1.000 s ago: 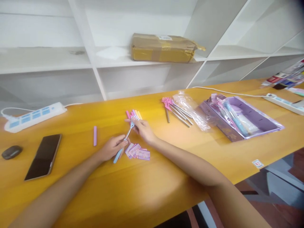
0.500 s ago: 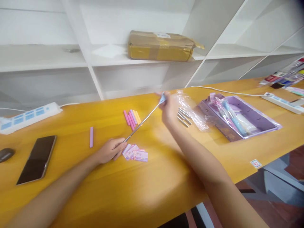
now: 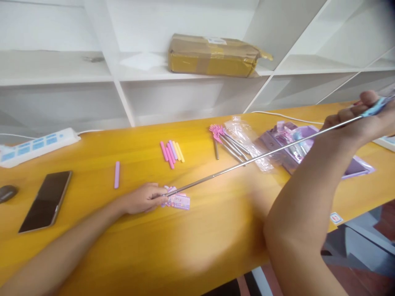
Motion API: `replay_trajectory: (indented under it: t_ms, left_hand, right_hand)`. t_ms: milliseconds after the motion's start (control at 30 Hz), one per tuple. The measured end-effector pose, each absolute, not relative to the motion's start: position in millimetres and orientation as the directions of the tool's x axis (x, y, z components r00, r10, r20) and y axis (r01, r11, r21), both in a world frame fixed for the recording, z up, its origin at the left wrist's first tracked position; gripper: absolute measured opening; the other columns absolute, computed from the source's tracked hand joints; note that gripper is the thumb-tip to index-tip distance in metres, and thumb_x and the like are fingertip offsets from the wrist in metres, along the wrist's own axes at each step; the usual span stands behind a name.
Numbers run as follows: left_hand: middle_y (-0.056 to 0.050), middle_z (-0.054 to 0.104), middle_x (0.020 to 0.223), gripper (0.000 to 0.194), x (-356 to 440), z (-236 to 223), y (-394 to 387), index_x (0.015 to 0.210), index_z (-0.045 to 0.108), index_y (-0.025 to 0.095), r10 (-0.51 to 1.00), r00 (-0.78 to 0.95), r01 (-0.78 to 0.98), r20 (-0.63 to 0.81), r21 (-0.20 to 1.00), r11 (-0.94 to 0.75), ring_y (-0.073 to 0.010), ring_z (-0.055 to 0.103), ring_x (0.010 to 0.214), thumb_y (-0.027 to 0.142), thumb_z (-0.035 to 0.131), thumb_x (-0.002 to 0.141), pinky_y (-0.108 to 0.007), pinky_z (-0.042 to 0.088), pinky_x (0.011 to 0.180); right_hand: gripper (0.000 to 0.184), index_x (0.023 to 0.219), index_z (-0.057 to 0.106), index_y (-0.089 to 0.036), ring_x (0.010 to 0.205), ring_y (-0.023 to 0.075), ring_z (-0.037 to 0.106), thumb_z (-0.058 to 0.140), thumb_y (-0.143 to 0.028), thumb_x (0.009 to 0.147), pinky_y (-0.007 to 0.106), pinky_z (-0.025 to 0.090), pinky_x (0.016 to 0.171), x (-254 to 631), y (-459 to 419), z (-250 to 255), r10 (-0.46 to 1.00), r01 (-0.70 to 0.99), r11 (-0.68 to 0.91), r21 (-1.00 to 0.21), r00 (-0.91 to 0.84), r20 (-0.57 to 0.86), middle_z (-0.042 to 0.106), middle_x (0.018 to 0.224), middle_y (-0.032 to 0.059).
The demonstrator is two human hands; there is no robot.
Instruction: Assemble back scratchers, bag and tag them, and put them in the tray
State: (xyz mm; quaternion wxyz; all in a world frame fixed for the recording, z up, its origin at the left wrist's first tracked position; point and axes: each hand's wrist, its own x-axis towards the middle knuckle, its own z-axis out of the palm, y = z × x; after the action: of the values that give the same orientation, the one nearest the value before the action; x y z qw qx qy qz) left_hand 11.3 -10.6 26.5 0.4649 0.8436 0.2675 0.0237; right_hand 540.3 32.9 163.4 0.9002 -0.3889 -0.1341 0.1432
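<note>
1 rod [image 3: 262, 157], 2 yellow tubes [image 3: 178, 152], 1 phone [image 3: 45, 201], 1 carton [image 3: 212, 57]; thin, silver, lt-blue end [image 3: 375, 108], slanting up L to R over table [image 3: 216, 234]; gripped low by L hand [image 3: 146, 198], fingers closed, & at blue end by R hand [image 3: 358, 127], fingers curled round

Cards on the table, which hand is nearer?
Left. The left hand is at the left edge of the cards; the right hand is far to their right, holding one end of the rod.
</note>
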Motion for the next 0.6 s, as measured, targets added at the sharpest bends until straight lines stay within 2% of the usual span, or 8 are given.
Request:
replay_trajectory:
  t_ms: [67, 133, 233, 300, 367, 500, 533, 600]
  left_hand:
    - [-0.001, 0.066, 0.083, 0.041, 9.1, 22.9, -11.2, 0.098, 0.066, 0.021, 0.513, 0.835, 0.453, -0.197, 0.776, -0.44, -0.0202, 0.052, 0.083, 0.05, 0.04, 0.109, -0.029, 0.035, 0.078]
    - [-0.001, 0.064, 0.085, 0.04, 5.6, 18.3, -10.8, 0.098, 0.066, 0.021, 0.517, 0.833, 0.455, -0.197, 0.776, -0.437, -0.0197, 0.052, 0.084, 0.051, 0.042, 0.109, -0.029, 0.035, 0.078]
    - [-0.001, 0.06, 0.083, 0.039, 1.5, 13.1, -9.8, 0.095, 0.066, 0.021, 0.498, 0.84, 0.464, -0.217, 0.762, -0.452, -0.0198, 0.052, 0.084, 0.054, 0.049, 0.105, -0.028, 0.035, 0.077]
    - [0.0, 0.056, 0.081, 0.039, 0.5, 12.7, -9.7, 0.093, 0.066, 0.021, 0.5, 0.834, 0.485, -0.235, 0.744, -0.459, -0.0199, 0.051, 0.083, 0.057, 0.055, 0.102, -0.028, 0.036, 0.076]
    - [-0.001, 0.055, 0.083, 0.039, 0.3, 15.1, -9.8, 0.093, 0.066, 0.021, 0.501, 0.829, 0.494, -0.247, 0.744, -0.45, -0.0202, 0.051, 0.083, 0.057, 0.055, 0.102, -0.029, 0.036, 0.076]
    - [-0.002, 0.059, 0.092, 0.042, 0.4, 23.1, -9.9, 0.104, 0.066, 0.022, 0.458, 0.853, 0.451, -0.251, 0.796, -0.404, -0.0208, 0.052, 0.089, 0.052, 0.037, 0.11, -0.03, 0.038, 0.082]
    - [-0.002, 0.059, 0.091, 0.043, 0.2, 24.4, -10.0, 0.104, 0.066, 0.022, 0.452, 0.859, 0.436, -0.24, 0.805, -0.402, -0.0207, 0.052, 0.088, 0.052, 0.035, 0.111, -0.03, 0.038, 0.082]
    - [-0.001, 0.056, 0.086, 0.044, -0.2, 25.5, -10.3, 0.099, 0.063, 0.021, 0.459, 0.86, 0.424, -0.222, 0.811, -0.403, -0.0204, 0.049, 0.085, 0.052, 0.034, 0.111, -0.03, 0.037, 0.08]
  right_hand:
    - [0.066, 0.07, 0.069, -0.011, 0.042, 0.005, 0.013, 0.027, -0.041, 0.111, 0.023, 0.005, 0.046, 539.1, 29.6, 162.6, 0.508, -0.244, 0.663, -0.708, 0.841, 0.186, 0.016, 0.051, -0.0072]
    - [0.059, 0.075, 0.072, -0.01, 0.041, 0.0046, 0.017, 0.032, -0.038, 0.11, 0.022, 0.007, 0.046, 537.9, 29.3, 160.4, 0.611, -0.328, 0.644, -0.691, 0.763, 0.208, 0.018, 0.05, -0.007]
    - [0.054, 0.068, 0.068, -0.012, 0.041, 0.0041, 0.016, 0.04, -0.038, 0.107, 0.022, 0.005, 0.047, 541.1, 30.7, 155.9, 0.606, -0.369, 0.663, -0.651, 0.776, 0.178, 0.021, 0.049, -0.0061]
    - [0.053, 0.063, 0.064, -0.013, 0.043, 0.0038, 0.013, 0.044, -0.038, 0.104, 0.021, 0.004, 0.045, 544.1, 29.9, 154.3, 0.599, -0.417, 0.702, -0.578, 0.784, 0.162, 0.021, 0.05, -0.0056]
    - [0.045, 0.058, 0.061, -0.014, 0.044, 0.0032, 0.01, 0.053, -0.032, 0.098, 0.019, 0.004, 0.043, 544.6, 26.6, 155.1, 0.637, -0.545, 0.726, -0.42, 0.763, 0.111, 0.022, 0.052, -0.0055]
    - [0.03, 0.054, 0.056, -0.015, 0.045, 0.0018, 0.011, 0.065, -0.013, 0.083, 0.017, 0.007, 0.042, 541.5, 20.1, 157.9, 0.761, -0.76, 0.649, 0.044, 0.649, -0.006, 0.026, 0.053, -0.0064]
    - [0.028, 0.056, 0.057, -0.014, 0.045, 0.0018, 0.012, 0.065, -0.012, 0.083, 0.017, 0.008, 0.042, 541.4, 20.3, 157.4, 0.783, -0.78, 0.617, 0.102, 0.622, 0.012, 0.027, 0.054, -0.0068]
    - [0.027, 0.06, 0.058, -0.014, 0.046, 0.0016, 0.012, 0.068, -0.016, 0.084, 0.017, 0.008, 0.042, 542.9, 23.3, 154.4, 0.806, -0.806, 0.577, 0.13, 0.588, 0.07, 0.029, 0.056, -0.0072]
